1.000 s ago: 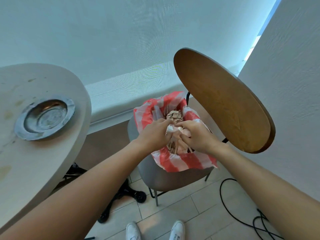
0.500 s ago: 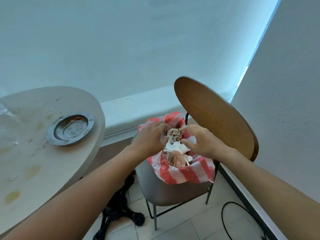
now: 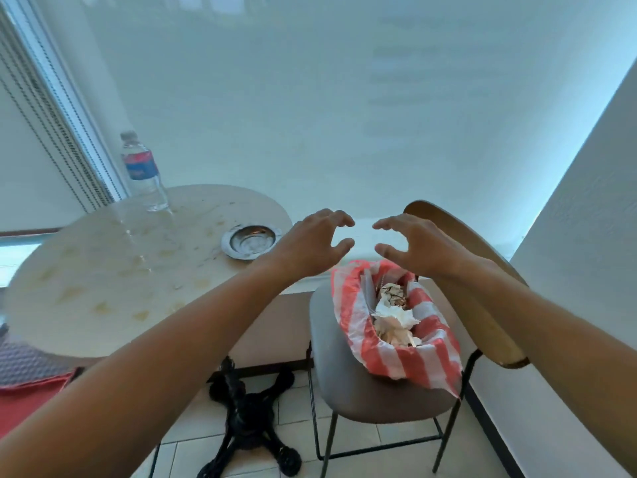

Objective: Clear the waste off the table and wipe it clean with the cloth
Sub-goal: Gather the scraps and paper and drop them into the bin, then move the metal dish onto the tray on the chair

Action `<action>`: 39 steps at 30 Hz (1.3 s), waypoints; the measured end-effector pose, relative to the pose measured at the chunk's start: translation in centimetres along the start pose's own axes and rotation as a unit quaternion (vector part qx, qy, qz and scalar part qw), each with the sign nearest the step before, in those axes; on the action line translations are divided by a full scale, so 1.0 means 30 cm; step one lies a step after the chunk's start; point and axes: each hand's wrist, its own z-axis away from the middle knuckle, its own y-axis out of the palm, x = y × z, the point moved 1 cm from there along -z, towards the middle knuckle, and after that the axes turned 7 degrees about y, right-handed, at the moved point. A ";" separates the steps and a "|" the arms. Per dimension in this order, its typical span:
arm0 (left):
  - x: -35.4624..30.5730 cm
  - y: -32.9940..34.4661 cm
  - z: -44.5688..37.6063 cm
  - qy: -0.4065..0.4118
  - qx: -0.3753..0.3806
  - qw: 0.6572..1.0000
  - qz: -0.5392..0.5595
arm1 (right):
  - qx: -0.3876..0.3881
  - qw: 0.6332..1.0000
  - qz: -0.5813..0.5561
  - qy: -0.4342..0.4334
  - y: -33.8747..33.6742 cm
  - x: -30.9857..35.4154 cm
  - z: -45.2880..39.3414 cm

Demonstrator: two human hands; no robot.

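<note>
Both hands, left (image 3: 310,246) and right (image 3: 418,248), hover apart, loosely spread, empty; striped waste bag (image 3: 396,326) gapes at 5 o'clock.

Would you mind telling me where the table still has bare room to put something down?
The near half of the round table, in front of the water bottle and left of the metal ashtray, holds nothing, though it is stained and crumbed. The chair seat is crowded by the striped bag of waste.
</note>
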 end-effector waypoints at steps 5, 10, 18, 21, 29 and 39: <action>0.089 -0.118 0.104 -0.020 -0.023 0.999 -0.017 | -0.011 0.999 0.003 -0.041 0.019 0.179 -0.034; 0.198 -0.195 0.222 -0.025 -0.028 0.999 -0.011 | -0.008 0.999 -0.002 -0.052 0.087 0.351 -0.041; 0.365 -0.272 0.377 -0.005 -0.026 1.000 0.003 | 0.000 1.000 -0.001 -0.027 0.218 0.563 -0.029; 0.427 -0.289 0.417 -0.003 -0.019 1.000 0.005 | -0.005 1.000 -0.006 -0.014 0.259 0.622 -0.034; 0.547 -0.337 0.387 -0.014 -0.015 1.000 0.015 | -0.035 0.995 -0.068 0.059 0.283 0.675 -0.104; 0.642 -0.288 0.278 -0.120 0.008 0.992 0.043 | -0.003 0.988 -0.071 0.134 0.327 0.615 -0.228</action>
